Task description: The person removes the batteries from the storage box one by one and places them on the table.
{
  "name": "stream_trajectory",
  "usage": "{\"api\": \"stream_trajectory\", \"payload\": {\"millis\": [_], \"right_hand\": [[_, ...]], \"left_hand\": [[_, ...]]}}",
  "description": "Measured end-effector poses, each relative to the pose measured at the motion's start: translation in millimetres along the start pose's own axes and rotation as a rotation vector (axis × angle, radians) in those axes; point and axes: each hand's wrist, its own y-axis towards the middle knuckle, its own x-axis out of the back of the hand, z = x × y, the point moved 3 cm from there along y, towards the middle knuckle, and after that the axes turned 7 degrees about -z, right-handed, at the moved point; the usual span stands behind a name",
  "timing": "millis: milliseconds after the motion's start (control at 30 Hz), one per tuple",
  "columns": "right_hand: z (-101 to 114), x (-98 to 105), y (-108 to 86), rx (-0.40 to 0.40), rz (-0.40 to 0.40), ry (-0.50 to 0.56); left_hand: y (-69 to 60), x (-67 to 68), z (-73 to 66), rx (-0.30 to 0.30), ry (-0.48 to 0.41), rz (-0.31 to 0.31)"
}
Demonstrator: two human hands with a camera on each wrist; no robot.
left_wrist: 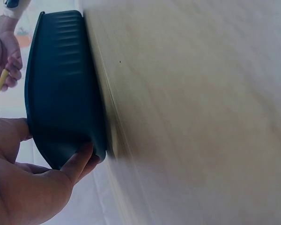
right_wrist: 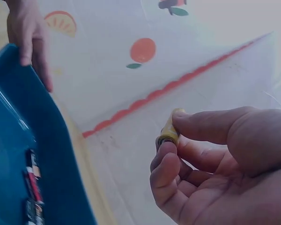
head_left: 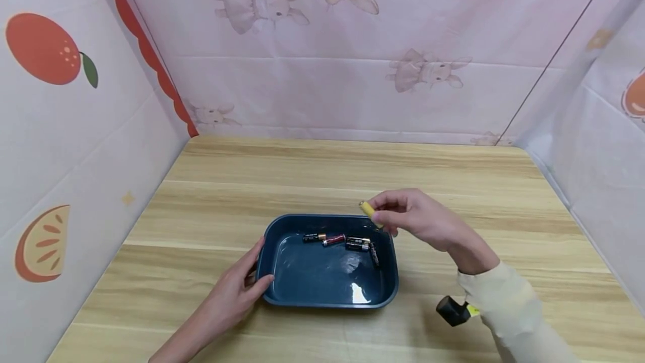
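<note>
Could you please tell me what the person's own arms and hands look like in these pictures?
The left hand and right hand are both gloveless. The right arm wears a loose cream sleeve ending near the wrist; beside it shows a black piece with a yellow patch, though whether it is attached is unclear. The left forearm is bare as far as it shows.

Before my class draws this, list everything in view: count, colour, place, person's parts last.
Tray: 1, dark blue, on the table.
Table: 1, tan, underneath.
Dark batteries: 4, mainly black, in the tray.
Red battery: 1, red, among them.
Yellow battery: 1, yellow, at the tray's right end.
Black device: 1, black, at the sleeve.
Rear sheet: 1, pinkish, behind the table.
Side sheets: 2, whitish, either side.
Sleeve: 1, cream, right arm.
Left hand: 1, bare, gripping the tray's left end.
Right hand: 1, bare, pinching the yellow battery.
</note>
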Motion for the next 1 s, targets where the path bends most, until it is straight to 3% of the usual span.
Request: {"api": "stream_trajectory", "payload": {"millis": [267,600,767,1000], "right_hand": [[-9,30,-7.7,-0.017,-0.123,0.012],[-49,60,-9.5,-0.184,-0.277,0.102],[-68,72,-11.5,-0.214,-0.354,0.272],[-81,83,-12.1,-0.162,-0.406,0.572]], "left_hand": [[-0.3,0.1,0.3,-0.014,0.01,-0.009],[-0.8,-0.4,1.2,-0.008,0.008,-0.011],[-1.4,0.0,1.1,-0.012,0.009,-0.012],[-0.4,-0.3,1.0,-0.008,0.038,-0.014]]}}
